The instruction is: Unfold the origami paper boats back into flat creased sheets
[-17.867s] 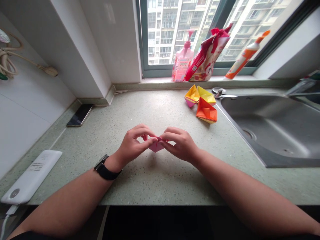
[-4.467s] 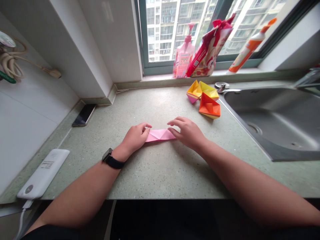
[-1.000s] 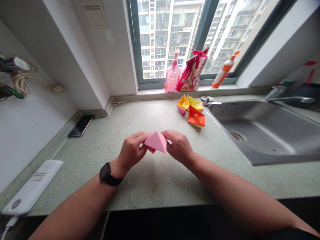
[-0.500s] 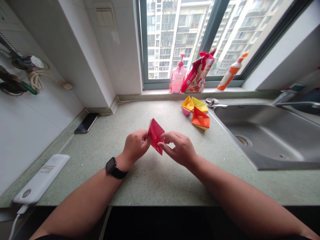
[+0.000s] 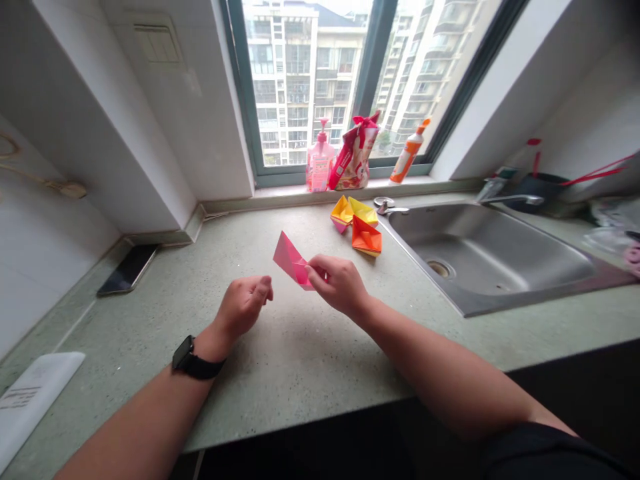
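Note:
My right hand [image 5: 335,285] pinches a folded pink paper triangle [image 5: 291,261] at its lower corner, and the paper tilts up and to the left. My left hand [image 5: 243,308] hangs apart from the paper, its fingers curled and holding nothing. A black watch [image 5: 193,358] sits on my left wrist. Beyond my right hand stand several folded paper boats: a yellow and pink one [image 5: 342,213], a yellow one [image 5: 363,211] and an orange one [image 5: 366,236].
The speckled green countertop [image 5: 295,360] holds a phone [image 5: 127,269] at the left and a white power bank [image 5: 35,400] at the front left. A steel sink [image 5: 480,257] lies to the right. A pump bottle [image 5: 320,163], a red-and-white bag [image 5: 354,160] and an orange bottle [image 5: 409,160] stand on the windowsill.
My left hand has let go of the paper and moved down and left. The paper now hangs from my right hand alone, and the view has swung to show more of the right.

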`<state>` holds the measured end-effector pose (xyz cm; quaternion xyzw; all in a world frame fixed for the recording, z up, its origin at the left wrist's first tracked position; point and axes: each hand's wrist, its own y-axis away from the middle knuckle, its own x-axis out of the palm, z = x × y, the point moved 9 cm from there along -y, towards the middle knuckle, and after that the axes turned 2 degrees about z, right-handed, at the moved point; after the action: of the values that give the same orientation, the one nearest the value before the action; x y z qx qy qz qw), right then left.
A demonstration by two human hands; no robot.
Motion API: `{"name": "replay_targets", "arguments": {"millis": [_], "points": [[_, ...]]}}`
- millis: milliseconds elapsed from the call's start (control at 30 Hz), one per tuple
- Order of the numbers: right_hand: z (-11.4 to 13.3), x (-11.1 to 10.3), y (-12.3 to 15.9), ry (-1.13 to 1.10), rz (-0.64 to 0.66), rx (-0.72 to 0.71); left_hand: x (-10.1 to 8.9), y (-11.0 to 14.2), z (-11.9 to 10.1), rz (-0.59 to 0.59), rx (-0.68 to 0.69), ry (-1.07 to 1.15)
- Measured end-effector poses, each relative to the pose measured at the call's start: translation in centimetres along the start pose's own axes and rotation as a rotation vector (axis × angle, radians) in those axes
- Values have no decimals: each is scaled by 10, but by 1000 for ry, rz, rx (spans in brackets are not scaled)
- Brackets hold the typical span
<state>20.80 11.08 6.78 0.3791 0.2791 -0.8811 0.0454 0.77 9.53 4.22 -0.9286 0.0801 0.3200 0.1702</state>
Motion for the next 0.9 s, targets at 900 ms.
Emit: {"name": "replay_targets", "arguments": {"millis": [900], "points": [[-255, -111, -2, -1272, -1038, 583, 88, -101, -16, 141, -88, 10]]}}
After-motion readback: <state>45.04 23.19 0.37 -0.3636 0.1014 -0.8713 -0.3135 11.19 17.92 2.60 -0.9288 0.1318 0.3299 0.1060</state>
